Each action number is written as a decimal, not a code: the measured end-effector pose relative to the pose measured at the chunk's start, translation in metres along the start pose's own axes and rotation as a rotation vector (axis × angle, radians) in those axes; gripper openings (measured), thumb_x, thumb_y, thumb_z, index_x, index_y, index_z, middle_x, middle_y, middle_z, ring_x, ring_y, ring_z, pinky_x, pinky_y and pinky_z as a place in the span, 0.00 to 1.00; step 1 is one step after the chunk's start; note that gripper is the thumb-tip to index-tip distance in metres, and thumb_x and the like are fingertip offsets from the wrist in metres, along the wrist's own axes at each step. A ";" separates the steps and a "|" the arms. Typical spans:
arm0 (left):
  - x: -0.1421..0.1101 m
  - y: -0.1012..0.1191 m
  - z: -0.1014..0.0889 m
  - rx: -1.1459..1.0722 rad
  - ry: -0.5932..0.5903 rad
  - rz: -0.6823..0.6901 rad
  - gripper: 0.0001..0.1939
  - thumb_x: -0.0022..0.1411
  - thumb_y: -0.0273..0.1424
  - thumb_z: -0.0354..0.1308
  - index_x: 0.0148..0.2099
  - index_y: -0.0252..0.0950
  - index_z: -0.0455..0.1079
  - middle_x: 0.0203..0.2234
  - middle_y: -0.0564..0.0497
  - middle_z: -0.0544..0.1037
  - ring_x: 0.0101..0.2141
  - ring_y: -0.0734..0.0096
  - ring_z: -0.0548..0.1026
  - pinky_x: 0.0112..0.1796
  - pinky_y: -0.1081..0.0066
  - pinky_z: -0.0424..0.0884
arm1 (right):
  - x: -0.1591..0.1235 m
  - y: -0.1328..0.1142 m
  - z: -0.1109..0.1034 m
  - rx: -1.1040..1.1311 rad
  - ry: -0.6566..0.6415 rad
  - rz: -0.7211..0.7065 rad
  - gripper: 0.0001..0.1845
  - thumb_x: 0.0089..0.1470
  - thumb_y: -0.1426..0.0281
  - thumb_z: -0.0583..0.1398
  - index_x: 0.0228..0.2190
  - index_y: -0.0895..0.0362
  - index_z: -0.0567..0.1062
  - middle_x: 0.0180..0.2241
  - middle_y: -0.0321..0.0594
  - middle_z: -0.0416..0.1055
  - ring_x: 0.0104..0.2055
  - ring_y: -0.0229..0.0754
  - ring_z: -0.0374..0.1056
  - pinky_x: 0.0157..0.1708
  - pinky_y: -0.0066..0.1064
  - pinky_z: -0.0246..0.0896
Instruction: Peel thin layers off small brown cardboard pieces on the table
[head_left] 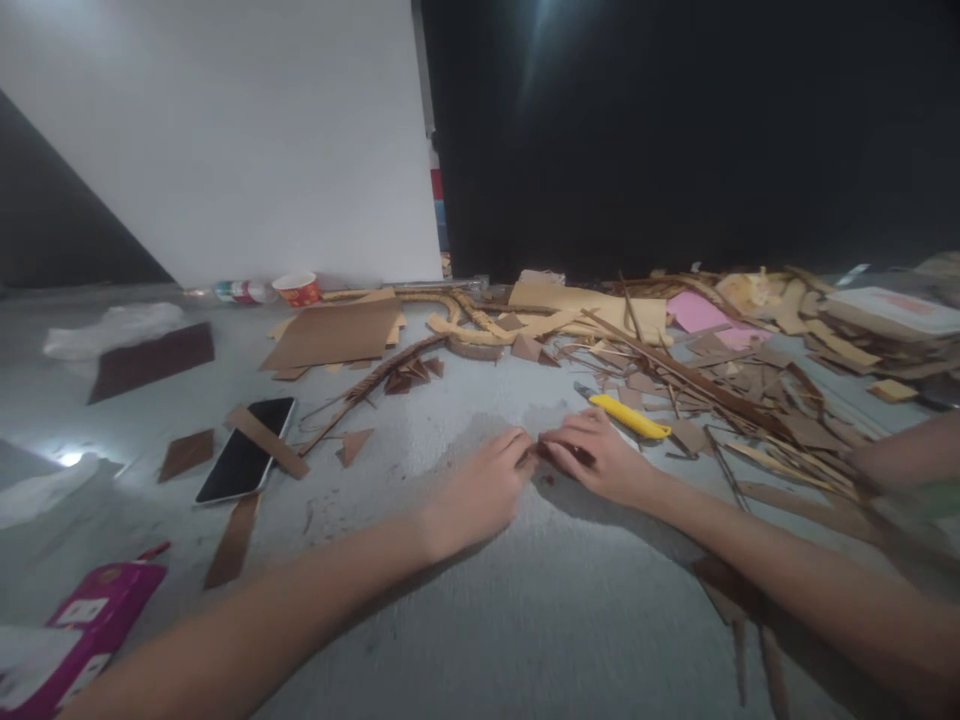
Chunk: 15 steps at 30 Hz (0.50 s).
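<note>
My left hand [491,480] and my right hand [596,455] meet low over the grey table [525,620], their fingertips pinched together. Between the fingertips shows a small dark brown piece [539,449], mostly hidden; its exact kind I cannot make out. A yellow utility knife [631,416] lies just beyond my right hand, its tip pointing away to the left. Small brown crumbs [549,480] dot the table under the fingers. Left of my left hand lies a brown triangular scrap [355,446].
Brown strips and offcuts [720,400] pile up on the right, near another person's arm [911,450]. A phone [251,450] lies left under a brown strip [268,441]. Brown sheets [335,331], a paper cup [297,290] and a braided length [375,375] lie farther back. Lower left is a magenta box [112,610].
</note>
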<state>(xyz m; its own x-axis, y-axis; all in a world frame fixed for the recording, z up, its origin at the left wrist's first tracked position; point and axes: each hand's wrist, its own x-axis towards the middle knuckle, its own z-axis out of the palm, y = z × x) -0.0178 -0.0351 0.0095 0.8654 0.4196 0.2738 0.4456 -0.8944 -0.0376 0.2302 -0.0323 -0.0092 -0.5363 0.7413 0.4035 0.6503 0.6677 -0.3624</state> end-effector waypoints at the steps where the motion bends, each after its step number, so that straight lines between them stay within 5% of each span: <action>1: 0.000 0.000 0.000 -0.001 -0.006 0.002 0.17 0.70 0.17 0.51 0.55 0.30 0.74 0.47 0.40 0.78 0.56 0.52 0.72 0.59 0.56 0.72 | -0.001 0.001 -0.004 -0.034 -0.037 -0.082 0.17 0.76 0.69 0.53 0.43 0.53 0.81 0.34 0.41 0.78 0.37 0.44 0.71 0.50 0.42 0.57; 4: 0.000 0.000 0.000 -0.011 -0.014 -0.011 0.17 0.71 0.18 0.51 0.57 0.31 0.74 0.45 0.41 0.77 0.55 0.52 0.73 0.56 0.56 0.74 | -0.002 0.004 -0.011 -0.087 -0.112 -0.197 0.21 0.76 0.69 0.51 0.37 0.54 0.82 0.33 0.42 0.78 0.36 0.44 0.70 0.49 0.43 0.57; 10: -0.001 0.000 0.001 -0.060 -0.006 -0.029 0.17 0.70 0.18 0.50 0.55 0.32 0.73 0.44 0.42 0.76 0.54 0.53 0.73 0.55 0.56 0.74 | -0.002 0.012 -0.009 -0.113 -0.130 -0.196 0.19 0.73 0.68 0.53 0.34 0.53 0.82 0.28 0.40 0.76 0.34 0.45 0.69 0.48 0.45 0.58; 15: -0.003 -0.003 0.006 -0.139 0.030 -0.028 0.15 0.71 0.18 0.52 0.53 0.35 0.74 0.44 0.43 0.78 0.53 0.54 0.74 0.55 0.56 0.73 | -0.006 0.019 -0.012 -0.065 0.001 -0.167 0.20 0.73 0.68 0.52 0.39 0.52 0.84 0.29 0.41 0.75 0.35 0.46 0.69 0.48 0.45 0.59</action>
<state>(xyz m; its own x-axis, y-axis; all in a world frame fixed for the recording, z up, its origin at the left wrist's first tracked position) -0.0207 -0.0330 0.0033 0.8446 0.4420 0.3020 0.4320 -0.8960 0.1031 0.2523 -0.0254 -0.0083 -0.6390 0.6207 0.4543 0.5861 0.7754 -0.2350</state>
